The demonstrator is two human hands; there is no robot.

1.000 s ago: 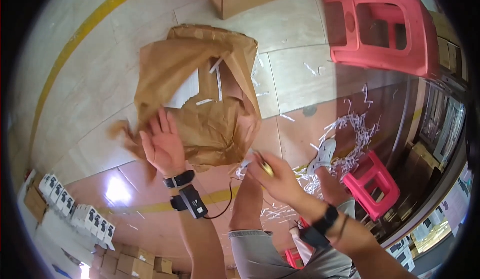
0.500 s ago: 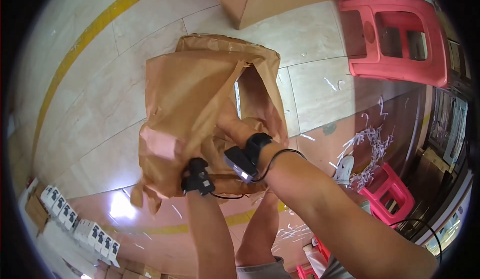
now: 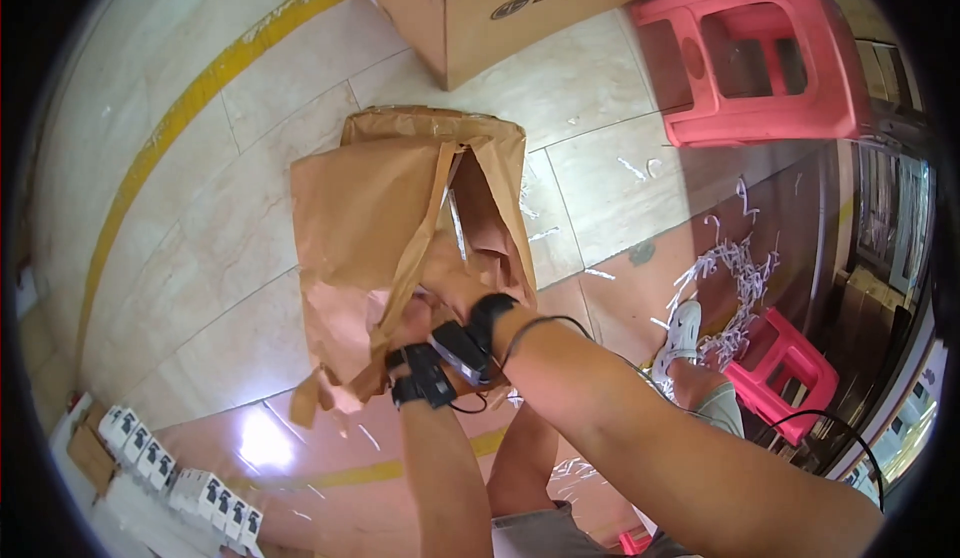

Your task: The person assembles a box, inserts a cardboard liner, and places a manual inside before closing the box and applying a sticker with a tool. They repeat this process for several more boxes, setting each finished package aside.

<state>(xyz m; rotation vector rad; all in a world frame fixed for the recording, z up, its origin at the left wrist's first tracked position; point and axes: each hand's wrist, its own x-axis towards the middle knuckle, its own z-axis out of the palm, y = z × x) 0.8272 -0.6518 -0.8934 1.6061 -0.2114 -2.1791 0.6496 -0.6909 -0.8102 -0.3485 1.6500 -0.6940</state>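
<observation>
A large brown kraft paper bag lies on the floor in front of me. A long slit gapes on its right side, and a narrow whitish edge shows inside. My right hand reaches into this opening; its fingers are hidden by the paper. Close beside it, my left hand is at the near end of the bag, partly covered by a paper fold, and its fingers cannot be made out. Black devices with straps sit on both wrists. Torn paper sticks out at the bag's near left corner.
Beyond the bag stands a big cardboard box. Pink plastic stools are at the far right and near right. White paper shreds litter the floor beside a shoed foot. Small white boxes line the lower left.
My left hand has shifted right, closer to my right hand. The bag's left panel lies flatter and its slit shows more upright. The whole view has shifted slightly.
</observation>
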